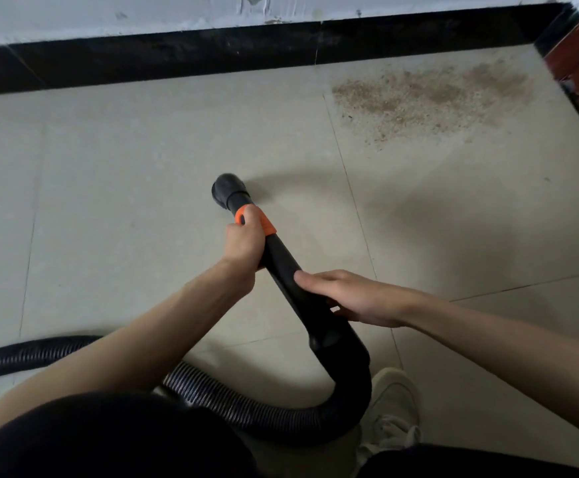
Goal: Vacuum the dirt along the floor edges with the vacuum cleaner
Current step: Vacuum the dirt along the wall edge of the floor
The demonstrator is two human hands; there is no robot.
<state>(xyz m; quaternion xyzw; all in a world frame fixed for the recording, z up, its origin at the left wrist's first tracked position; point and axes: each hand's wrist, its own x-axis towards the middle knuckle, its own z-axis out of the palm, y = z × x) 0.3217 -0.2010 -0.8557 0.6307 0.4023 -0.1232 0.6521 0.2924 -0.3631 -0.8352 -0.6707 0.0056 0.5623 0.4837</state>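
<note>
Beige tiled floor (143, 167), black skirting (177, 53), dirt patch (429, 94) near corner. Left hand (245, 241) curled around vacuum wand (281, 267) at orange collar; right hand (357, 298) almost straight-fingered, resting on wand. Nozzle (227, 189) pointing away up-left, well apart from dirt.

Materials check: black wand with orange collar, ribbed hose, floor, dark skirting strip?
Black wand tube: looks like matte moulded plastic, with soft dull highlights. Orange collar: plastic too, smooth. Ribbed black hose: flexible corrugated plastic, with glints on the ridges. Beige floor: likely glazed ceramic tile, given its grout lines and low sheen. Black skirting strip: glossy, probably tile or stone; I cannot tell which.
</note>
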